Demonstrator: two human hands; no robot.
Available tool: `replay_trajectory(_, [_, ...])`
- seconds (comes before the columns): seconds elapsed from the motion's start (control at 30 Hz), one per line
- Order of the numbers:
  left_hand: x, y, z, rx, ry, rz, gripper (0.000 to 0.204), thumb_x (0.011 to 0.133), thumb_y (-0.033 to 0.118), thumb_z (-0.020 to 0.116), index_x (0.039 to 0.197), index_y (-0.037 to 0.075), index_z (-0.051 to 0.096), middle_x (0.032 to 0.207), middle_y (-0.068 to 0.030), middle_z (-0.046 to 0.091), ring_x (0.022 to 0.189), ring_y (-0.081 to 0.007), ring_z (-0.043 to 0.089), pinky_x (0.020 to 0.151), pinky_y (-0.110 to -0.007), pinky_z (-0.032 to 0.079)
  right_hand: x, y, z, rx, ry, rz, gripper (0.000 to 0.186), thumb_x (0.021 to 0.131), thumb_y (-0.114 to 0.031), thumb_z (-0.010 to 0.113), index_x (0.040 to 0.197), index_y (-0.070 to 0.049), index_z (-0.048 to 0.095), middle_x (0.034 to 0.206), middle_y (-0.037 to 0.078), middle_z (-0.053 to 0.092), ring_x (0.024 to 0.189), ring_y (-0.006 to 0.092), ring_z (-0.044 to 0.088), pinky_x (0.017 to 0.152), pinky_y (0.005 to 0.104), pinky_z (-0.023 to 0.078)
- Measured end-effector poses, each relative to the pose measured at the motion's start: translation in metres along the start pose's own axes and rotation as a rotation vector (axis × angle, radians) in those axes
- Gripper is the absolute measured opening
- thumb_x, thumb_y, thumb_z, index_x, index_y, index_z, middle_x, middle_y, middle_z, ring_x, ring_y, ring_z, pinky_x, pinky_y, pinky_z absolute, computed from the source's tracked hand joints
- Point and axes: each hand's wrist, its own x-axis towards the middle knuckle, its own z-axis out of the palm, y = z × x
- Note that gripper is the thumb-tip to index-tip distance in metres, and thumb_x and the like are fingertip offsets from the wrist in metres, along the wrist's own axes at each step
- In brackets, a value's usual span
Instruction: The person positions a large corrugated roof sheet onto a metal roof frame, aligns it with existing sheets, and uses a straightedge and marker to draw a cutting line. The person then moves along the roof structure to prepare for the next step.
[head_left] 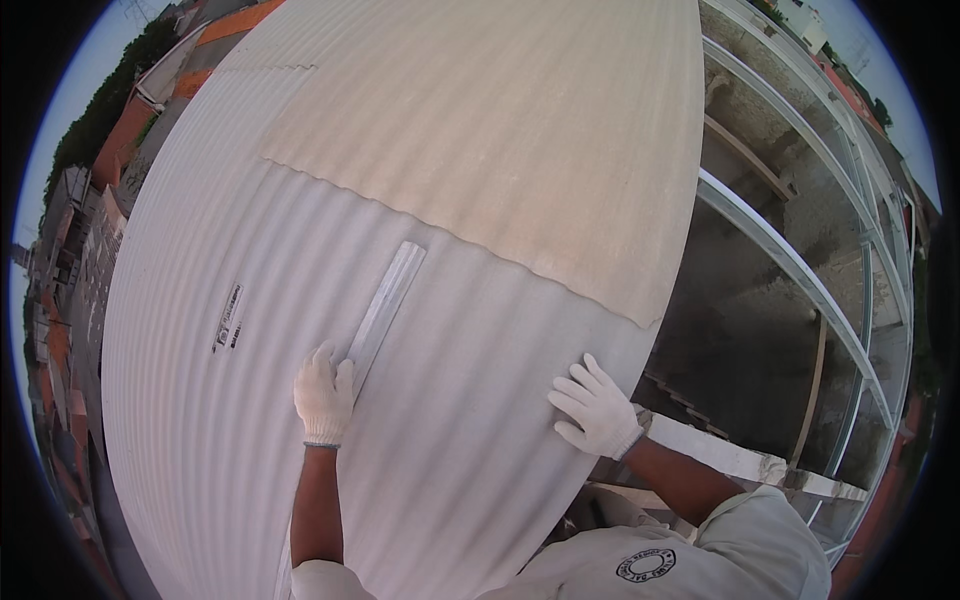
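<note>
We see soft, even daylight under a pale blue sky (105, 45), with gentle shading in the grooves of the corrugated sheets (450, 420) and a mild sheen on the metal strip (388, 300). To the right, the interior (745, 310) lies dim. Our fisheye view bows the metal frame (800, 270) and goes black in all 4 corners. The left glove (323, 393) and right glove (597, 408) look fairly crisp; far-left rooftops (122, 145) turn soft.

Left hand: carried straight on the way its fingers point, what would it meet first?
The left hand would probably meet the wavy edge of the beige sheet, across the grey corrugated sheet; the silver strip slants away to its right. The edge's height is unclear.
</note>
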Motion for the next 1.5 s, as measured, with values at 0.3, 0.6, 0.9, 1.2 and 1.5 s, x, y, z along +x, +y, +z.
replay_trajectory(0.3, [0.177,0.038,0.04,-0.175,0.023,0.066,0.071,0.104,0.038,0.09,0.167,0.012,0.071,0.166,-0.0195,0.074,0.151,-0.0424,0.069,0.128,-0.057,0.054,0.004,0.036,0.0,-0.346,0.45,0.318,0.085,0.08,-0.037,0.107,0.149,0.001,0.073,0.164,0.028,0.068,0.162,0.0636,0.052,0.143,0.0787,0.036])
replay_trajectory(0.6, [0.288,0.056,0.107,-0.085,-0.056,0.116,0.11,0.076,0.051,0.107,0.174,0.017,0.07,0.196,-0.02,0.044,0.176,-0.0489,0.043,0.145,-0.061,0.038,0.023,0.123,-0.003,0.178,0.637,0.987,0.159,0.074,-0.038,0.114,0.194,0.002,0.018,0.202,0.033,0.02,0.188,0.0499,0.021,0.149,0.0544,0.034])
replay_trajectory(0.9, [0.3,0.041,0.128,0.047,0.014,0.389,0.108,0.07,0.07,0.102,0.164,0.021,0.08,0.186,-0.0198,0.057,0.172,-0.0546,0.043,0.144,-0.072,0.033,0.004,0.101,0.017,0.634,0.776,1.144,0.153,0.077,-0.023,0.108,0.196,0.001,0.014,0.194,0.035,0.037,0.18,0.0482,0.04,0.147,0.0549,0.036])
replay_trajectory(1.2, [0.314,0.055,0.118,0.218,0.151,0.762,0.103,0.103,0.096,0.047,0.144,0.008,0.083,0.161,-0.0234,0.072,0.155,-0.0555,0.056,0.14,-0.076,0.035,0.017,0.148,-0.025,-0.374,0.232,0.569,0.172,0.066,-0.07,0.114,0.193,0.001,0.023,0.197,0.039,0.028,0.183,0.0596,0.028,0.148,0.0705,0.027])
replay_trajectory(1.5, [0.315,0.056,0.13,0.323,0.191,0.845,0.1,0.118,0.089,0.029,0.13,0.009,0.087,0.145,-0.0203,0.082,0.152,-0.0563,0.063,0.143,-0.077,0.033,-0.004,0.166,-0.024,-0.036,0.376,0.59,0.168,0.073,-0.071,0.113,0.196,-0.004,0.021,0.201,0.04,0.009,0.187,0.0614,0.01,0.146,0.0747,0.026])
